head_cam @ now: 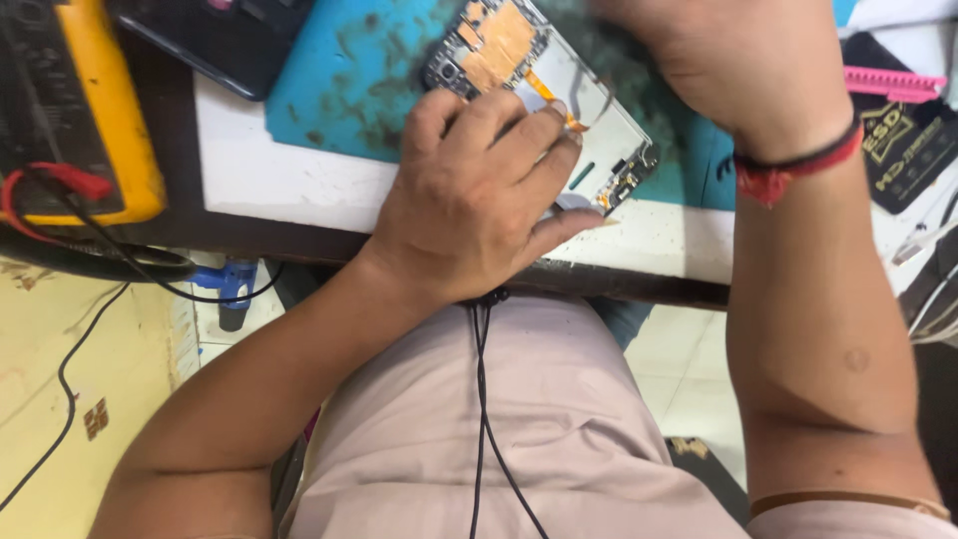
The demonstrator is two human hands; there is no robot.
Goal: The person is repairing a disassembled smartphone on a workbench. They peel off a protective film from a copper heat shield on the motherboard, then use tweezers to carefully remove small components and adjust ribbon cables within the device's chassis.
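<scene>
An opened phone (559,90) lies on a blue work mat (339,80), its back off and its copper-coloured board and white frame showing. My left hand (479,195) rests on the phone's near half, fingers pressing down on the frame at the table's front edge. My right hand (738,60) hovers over the phone's far right side, its fingers cut off by the top of the frame, so what they hold is hidden. A red and black thread band sits on that wrist.
A yellow multimeter (90,110) with red and black leads stands at the left. A dark phone (220,35) lies at the top left. A pink comb-like tool (893,83) and a black mat (908,150) are on the right. A black cord (484,399) hangs over my lap.
</scene>
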